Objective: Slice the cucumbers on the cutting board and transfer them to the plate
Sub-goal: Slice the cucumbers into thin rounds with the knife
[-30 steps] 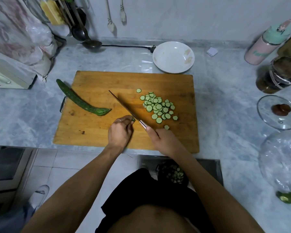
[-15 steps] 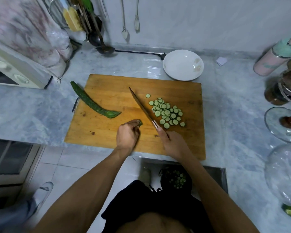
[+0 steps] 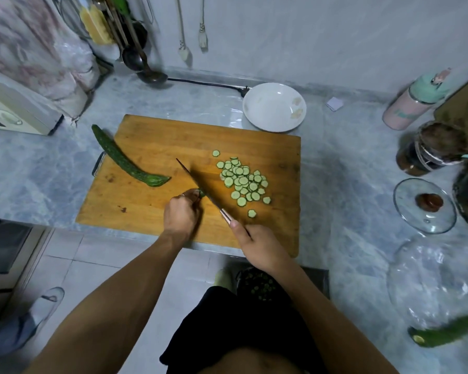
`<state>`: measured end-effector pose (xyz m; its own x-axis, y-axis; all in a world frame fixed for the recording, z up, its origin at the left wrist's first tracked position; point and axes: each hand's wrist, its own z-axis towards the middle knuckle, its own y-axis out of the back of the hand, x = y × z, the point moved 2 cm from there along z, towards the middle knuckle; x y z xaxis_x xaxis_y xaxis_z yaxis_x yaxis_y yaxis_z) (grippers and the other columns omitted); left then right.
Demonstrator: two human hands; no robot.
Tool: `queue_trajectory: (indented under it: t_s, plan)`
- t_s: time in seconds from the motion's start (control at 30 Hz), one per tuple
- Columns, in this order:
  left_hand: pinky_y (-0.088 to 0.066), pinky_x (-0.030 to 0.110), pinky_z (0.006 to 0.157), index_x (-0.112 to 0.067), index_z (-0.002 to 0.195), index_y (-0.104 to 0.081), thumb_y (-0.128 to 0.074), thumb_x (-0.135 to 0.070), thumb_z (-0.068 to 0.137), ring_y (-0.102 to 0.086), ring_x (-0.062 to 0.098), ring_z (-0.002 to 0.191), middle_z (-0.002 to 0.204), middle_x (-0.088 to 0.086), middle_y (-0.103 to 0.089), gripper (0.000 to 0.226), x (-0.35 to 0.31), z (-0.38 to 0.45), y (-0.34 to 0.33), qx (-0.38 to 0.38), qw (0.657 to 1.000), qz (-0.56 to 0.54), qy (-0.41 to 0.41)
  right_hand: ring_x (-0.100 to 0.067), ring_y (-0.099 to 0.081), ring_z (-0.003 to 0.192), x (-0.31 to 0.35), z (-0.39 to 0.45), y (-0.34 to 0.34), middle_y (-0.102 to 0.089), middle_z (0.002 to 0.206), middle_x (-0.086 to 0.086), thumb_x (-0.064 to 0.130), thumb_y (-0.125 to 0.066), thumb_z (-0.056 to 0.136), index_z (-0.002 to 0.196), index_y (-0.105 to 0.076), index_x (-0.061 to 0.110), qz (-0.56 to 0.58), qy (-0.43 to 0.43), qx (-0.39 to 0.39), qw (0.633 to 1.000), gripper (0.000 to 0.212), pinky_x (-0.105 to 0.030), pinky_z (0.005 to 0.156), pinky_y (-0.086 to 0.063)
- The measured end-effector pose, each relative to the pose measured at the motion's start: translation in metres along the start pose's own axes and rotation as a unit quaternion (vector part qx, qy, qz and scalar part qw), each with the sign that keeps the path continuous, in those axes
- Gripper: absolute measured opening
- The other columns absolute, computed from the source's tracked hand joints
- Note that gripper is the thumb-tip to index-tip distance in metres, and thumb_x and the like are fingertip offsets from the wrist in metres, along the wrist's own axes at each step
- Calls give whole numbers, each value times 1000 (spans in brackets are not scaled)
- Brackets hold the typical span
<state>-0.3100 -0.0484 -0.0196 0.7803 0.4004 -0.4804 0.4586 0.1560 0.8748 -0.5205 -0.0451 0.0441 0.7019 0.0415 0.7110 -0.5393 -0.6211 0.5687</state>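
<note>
You're looking down on a grey marbled bench (image 3: 38,168) running along a pale marbled wall (image 3: 308,36). Below its front edge there's pale tiled floor (image 3: 92,265). Far left sits a cream appliance (image 3: 14,112), possibly a microwave, under patterned cloth (image 3: 33,49). The light is dim and bluish.

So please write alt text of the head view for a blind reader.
A person's right hand holds a knife against a cucumber stub pinched by the left hand on a cutting board. Slices lie right of the blade, a whole cucumber left, an empty plate behind.
</note>
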Motion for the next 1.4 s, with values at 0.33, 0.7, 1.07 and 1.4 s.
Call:
queue_trajectory:
  t_s: [0.33,0.7,1.07,1.4]
  plan:
    - [-52,31,81,-12,112,-71,-59,-6,82,-67,30,92,115,7,-69,33,-3,6,-8,-66,997,-36,-33,-14,-55,62,13,21,5,-58,65,-5,53,-31,103,70,-59,10,-20,42,-9,999,61,-31,58,-37]
    - [-49,23,86,-9,108,-74,-59,-3,83,-68,25,92,114,8,-70,29,-10,6,-11,-92,993,-72,21,-27,-60,90,6,37,4,-65,83,-11,61,-24,100,90,-70,9,-14,40,19,999,71,-37,81,-47]
    - [-53,27,85,-11,110,-74,-58,2,77,-68,26,94,114,8,-70,39,-6,11,-18,-77,996,-51,10,-29,-61,87,10,56,2,-65,82,-13,59,-23,102,89,-69,6,-23,29,38,999,72,-38,80,-48]
    - [-47,22,96,-12,110,-73,-58,3,80,-66,18,104,118,0,-69,37,-6,12,-18,-91,991,-97,33,-27,-64,76,2,70,-3,-66,75,-10,58,-24,102,77,-65,6,-7,28,3,1000,71,-41,74,-53]
